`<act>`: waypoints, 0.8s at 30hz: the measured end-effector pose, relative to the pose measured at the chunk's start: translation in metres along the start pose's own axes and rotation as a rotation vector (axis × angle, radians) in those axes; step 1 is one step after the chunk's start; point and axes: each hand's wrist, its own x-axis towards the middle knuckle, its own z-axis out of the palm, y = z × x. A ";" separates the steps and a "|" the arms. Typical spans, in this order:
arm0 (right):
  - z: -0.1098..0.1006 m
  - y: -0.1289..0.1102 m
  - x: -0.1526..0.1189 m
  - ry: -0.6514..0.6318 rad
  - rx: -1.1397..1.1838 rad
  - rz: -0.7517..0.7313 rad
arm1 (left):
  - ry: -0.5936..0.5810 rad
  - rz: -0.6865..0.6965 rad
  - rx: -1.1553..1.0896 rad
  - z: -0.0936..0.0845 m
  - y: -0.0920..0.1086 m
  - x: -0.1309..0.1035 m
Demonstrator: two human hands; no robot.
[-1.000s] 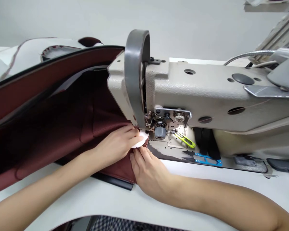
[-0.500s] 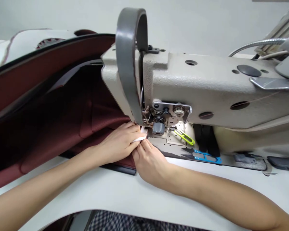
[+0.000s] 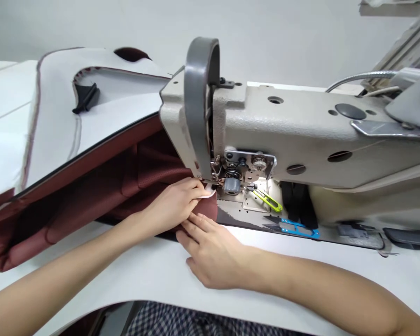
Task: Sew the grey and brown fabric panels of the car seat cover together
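Note:
Dark red material [image 3: 154,161] with a white backing [image 3: 101,107] lies left of the sewing machine [image 3: 287,121] and runs under its head. My left hand [image 3: 177,203] is closed on the red material just in front of the presser area, and a white strip [image 3: 208,193] pokes out by its fingertips. My right hand [image 3: 213,249] rests on the near edge of the red material with fingers apart, its fingertips close to my left hand. The needle is hidden behind the machine head and a grey roller [image 3: 232,185].
Yellow-green thread snips [image 3: 268,199] lie on the machine bed, right of the roller. Blue thread snips [image 3: 299,228] sit nearer the bed's front edge. The white table [image 3: 143,275] stretches along the front.
My right hand has moved slightly toward me and its fingers have spread. The red material's flap now shows beside the white strip. More white backing is visible at the left as the view has shifted.

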 end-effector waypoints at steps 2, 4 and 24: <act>0.007 -0.011 0.000 -0.007 -0.022 0.044 | -0.030 0.019 0.051 0.003 0.002 -0.003; 0.015 -0.019 0.002 -0.019 -0.058 0.082 | -0.094 0.053 0.132 0.007 0.006 -0.003; 0.027 -0.012 0.016 -0.030 -0.032 0.112 | -0.135 0.049 0.136 0.005 0.017 -0.006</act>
